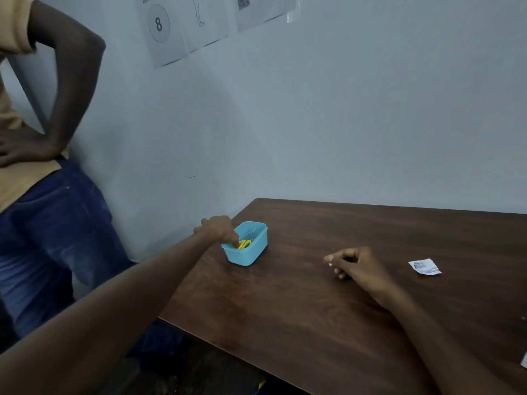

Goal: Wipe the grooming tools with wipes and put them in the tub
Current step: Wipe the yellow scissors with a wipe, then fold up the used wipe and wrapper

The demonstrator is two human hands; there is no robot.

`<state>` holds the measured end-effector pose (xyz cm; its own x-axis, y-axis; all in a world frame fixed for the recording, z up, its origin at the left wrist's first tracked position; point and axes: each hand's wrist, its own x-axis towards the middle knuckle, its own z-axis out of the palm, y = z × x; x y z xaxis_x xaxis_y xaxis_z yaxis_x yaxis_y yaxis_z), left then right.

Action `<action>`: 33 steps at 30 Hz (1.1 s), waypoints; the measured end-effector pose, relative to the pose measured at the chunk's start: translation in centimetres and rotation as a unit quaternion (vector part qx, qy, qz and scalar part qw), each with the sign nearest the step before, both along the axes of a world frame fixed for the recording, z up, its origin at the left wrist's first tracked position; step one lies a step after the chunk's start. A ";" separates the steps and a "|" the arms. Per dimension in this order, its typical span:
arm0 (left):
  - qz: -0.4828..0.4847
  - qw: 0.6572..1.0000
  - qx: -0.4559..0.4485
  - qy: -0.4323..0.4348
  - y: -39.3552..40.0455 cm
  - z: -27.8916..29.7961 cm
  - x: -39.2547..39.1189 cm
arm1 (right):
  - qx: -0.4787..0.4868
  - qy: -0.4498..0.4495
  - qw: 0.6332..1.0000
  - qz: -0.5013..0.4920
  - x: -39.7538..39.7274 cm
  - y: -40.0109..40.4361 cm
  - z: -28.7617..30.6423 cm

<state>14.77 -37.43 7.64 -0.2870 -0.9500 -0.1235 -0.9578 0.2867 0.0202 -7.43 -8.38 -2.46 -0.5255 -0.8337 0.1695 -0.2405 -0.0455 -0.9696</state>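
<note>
Right hand (353, 265) curled loosely at 3 o'clock, maybe pinching something, can't tell; left hand (219, 229) dipping fingers into tub (251, 252) at 10 o'clock, touching yellow tool (244, 244); better release low, gently; torn wipe packet (425, 267) further right.

Dark brown wooden table (328, 280): bare surface, near-left corner in view.
Pale blue-grey wall (342, 109): behind the table, plain.
Paper sheets (199, 21): taped to the wall at top; one shows a circled 8, one a leg outline, one a QR code.
Bystander (42, 166): at left, tan shirt, blue jeans, hand on hip.
</note>
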 end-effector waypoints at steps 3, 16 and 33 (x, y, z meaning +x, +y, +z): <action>0.002 1.000 0.021 -0.017 -3.0 -2.1 -0.8 | 0.002 0.005 1.000 0.003 0.0 0.0 0.0; -0.075 0.992 -0.038 0.099 1.1 1.1 -1.6 | -0.010 -0.015 0.999 -0.028 -0.5 -0.3 -0.3; -0.433 0.843 -0.035 0.316 17.1 -8.2 -17.0 | -0.093 0.003 0.941 -0.325 -3.5 1.0 0.3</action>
<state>-2.19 -20.35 -0.58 -0.8643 -0.3489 0.3624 -0.1925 0.8950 0.4025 -10.96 -7.38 -2.20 -0.9131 -0.2919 0.2848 -0.2812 -0.0549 -0.9581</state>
